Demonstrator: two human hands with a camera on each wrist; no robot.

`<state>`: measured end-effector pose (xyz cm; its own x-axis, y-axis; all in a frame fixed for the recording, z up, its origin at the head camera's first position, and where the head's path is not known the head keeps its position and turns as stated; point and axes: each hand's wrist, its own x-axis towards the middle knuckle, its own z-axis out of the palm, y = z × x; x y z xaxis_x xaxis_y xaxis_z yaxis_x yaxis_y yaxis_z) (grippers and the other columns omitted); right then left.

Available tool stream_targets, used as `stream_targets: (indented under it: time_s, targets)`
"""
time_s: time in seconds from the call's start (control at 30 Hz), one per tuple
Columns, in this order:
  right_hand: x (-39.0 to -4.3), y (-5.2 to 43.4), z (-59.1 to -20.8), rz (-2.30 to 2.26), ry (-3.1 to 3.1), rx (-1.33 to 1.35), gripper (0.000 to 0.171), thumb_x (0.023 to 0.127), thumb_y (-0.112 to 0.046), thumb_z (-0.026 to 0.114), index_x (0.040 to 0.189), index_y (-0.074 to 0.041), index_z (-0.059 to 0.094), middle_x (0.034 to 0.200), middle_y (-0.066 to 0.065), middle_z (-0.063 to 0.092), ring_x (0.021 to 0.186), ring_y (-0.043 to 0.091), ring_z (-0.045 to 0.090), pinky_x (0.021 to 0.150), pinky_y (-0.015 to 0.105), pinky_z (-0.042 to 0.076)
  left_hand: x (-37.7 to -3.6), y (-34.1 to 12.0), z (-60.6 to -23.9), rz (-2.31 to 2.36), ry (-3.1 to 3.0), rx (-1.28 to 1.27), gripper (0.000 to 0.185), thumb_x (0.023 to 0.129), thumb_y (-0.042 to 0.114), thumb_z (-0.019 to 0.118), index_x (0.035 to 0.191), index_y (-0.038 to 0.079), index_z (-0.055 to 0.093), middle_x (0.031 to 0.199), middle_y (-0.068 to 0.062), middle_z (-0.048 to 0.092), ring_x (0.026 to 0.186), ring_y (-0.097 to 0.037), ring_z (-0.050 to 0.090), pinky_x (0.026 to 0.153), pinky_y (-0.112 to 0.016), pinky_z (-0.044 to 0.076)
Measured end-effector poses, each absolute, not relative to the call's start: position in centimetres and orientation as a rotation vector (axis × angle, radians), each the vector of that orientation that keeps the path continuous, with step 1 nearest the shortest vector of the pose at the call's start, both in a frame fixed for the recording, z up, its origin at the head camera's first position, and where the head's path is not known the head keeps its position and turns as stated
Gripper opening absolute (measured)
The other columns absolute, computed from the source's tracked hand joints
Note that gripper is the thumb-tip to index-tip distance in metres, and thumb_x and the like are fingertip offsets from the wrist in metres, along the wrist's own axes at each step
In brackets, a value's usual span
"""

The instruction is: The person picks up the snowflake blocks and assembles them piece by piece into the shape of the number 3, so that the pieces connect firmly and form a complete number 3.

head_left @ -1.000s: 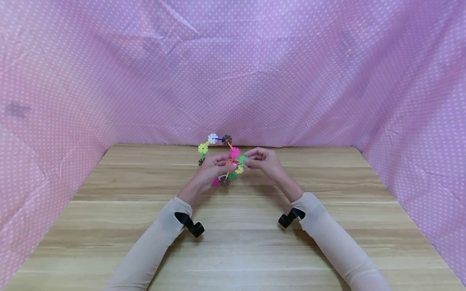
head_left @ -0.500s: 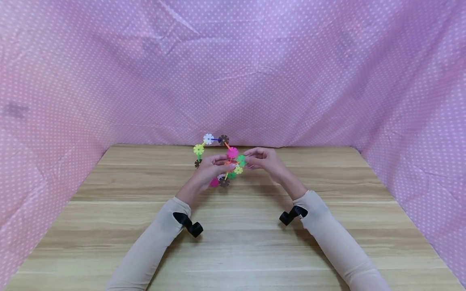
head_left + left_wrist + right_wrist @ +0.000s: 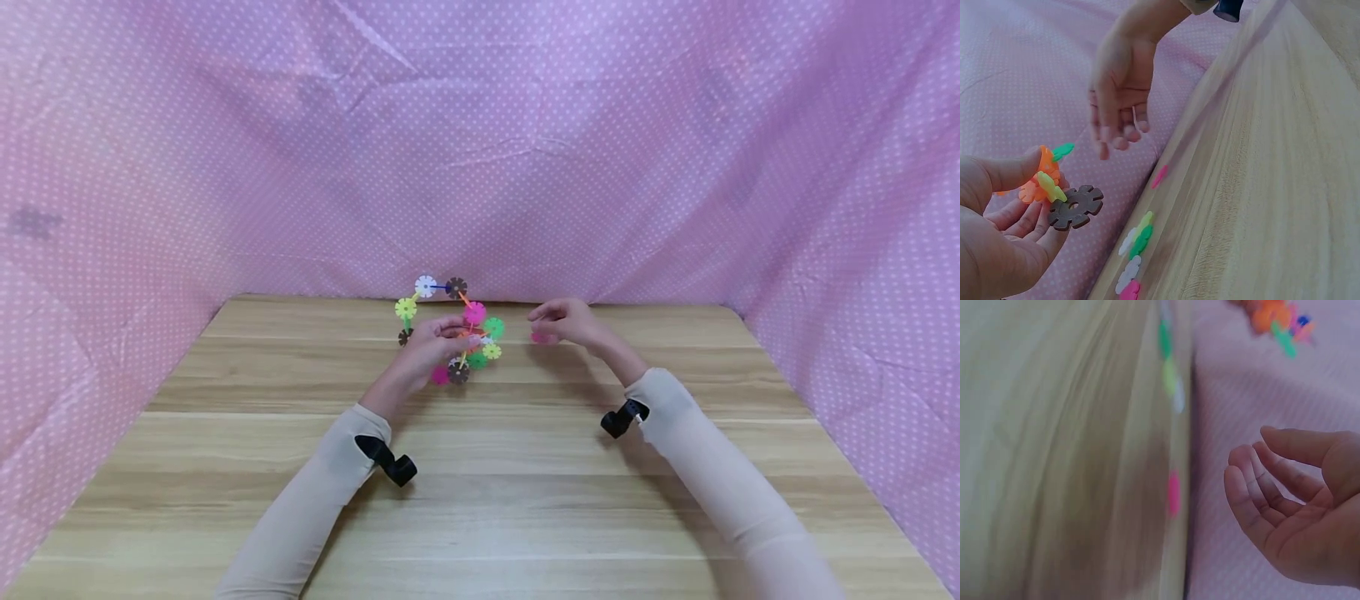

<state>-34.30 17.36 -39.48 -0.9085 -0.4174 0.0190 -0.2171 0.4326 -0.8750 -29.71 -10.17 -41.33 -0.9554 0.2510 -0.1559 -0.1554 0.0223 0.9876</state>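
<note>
A toy built of coloured snowflake discs [image 3: 450,329] is held above the far middle of the wooden table [image 3: 480,500]. My left hand [image 3: 461,337] grips it from below, fingers curled round an orange piece [image 3: 1041,178] and a brown disc [image 3: 1074,207]. My right hand [image 3: 543,321] hovers to the right of the toy, apart from it, fingers loosely curled and holding nothing [image 3: 1272,481]. A loose pink disc [image 3: 538,337] lies on the table just under that hand, also seen as the pink disc [image 3: 1174,494] in the right wrist view.
Several loose discs, green [image 3: 1141,236], white [image 3: 1127,275] and pink [image 3: 1159,177], lie along the table's far edge. Pink dotted cloth [image 3: 480,150] walls the table at the back and both sides.
My right hand has let go of the toy and moved right, above the loose pink disc. The left hand has carried the toy slightly left.
</note>
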Motion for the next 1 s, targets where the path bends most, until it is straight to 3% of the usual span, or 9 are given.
stream_targets:
  time_s: [0.23,0.37,0.77,1.0]
  targets:
    - [-36.5,19.2,-40.7,-1.140,2.637,-0.613,0.031,0.090,-0.002,0.070,0.117,0.013,0.067,0.095,0.026,0.072,0.078,0.019,0.064,0.068,0.022,0.054,-29.7,-10.4,-41.4,2.010,2.019,0.101,0.043,0.094,0.011,0.073,0.133,0.001,0.059,0.100,0.003,0.064,0.086,-0.007,0.061,0.074,-0.017,0.053]
    - [-37.1,19.7,-41.5,-1.087,2.599,-0.662,0.032,0.090,-0.001,0.073,0.117,0.014,0.067,0.106,0.030,0.072,0.088,0.022,0.067,0.071,0.018,0.052,-29.8,-10.4,-41.6,1.999,2.026,0.107,0.044,0.093,0.011,0.074,0.134,0.002,0.059,0.099,0.004,0.063,0.087,-0.008,0.061,0.078,-0.018,0.054]
    - [-37.9,19.4,-42.4,-1.048,2.551,-0.617,0.036,0.091,-0.002,0.073,0.125,0.010,0.065,0.118,0.027,0.069,0.103,0.027,0.064,0.078,0.018,0.051,-29.8,-10.3,-42.0,2.005,2.012,0.130,0.039,0.093,0.009,0.073,0.129,0.001,0.060,0.101,0.003,0.065,0.089,-0.008,0.064,0.086,-0.023,0.055]
    - [-37.8,18.8,-42.4,-1.035,2.560,-0.646,0.031,0.088,0.002,0.075,0.116,0.011,0.069,0.110,0.025,0.071,0.094,0.023,0.063,0.078,0.020,0.051,-29.9,-10.3,-41.8,1.987,2.016,0.132,0.044,0.094,0.011,0.072,0.134,0.001,0.057,0.109,0.000,0.065,0.095,-0.009,0.063,0.090,-0.026,0.054]
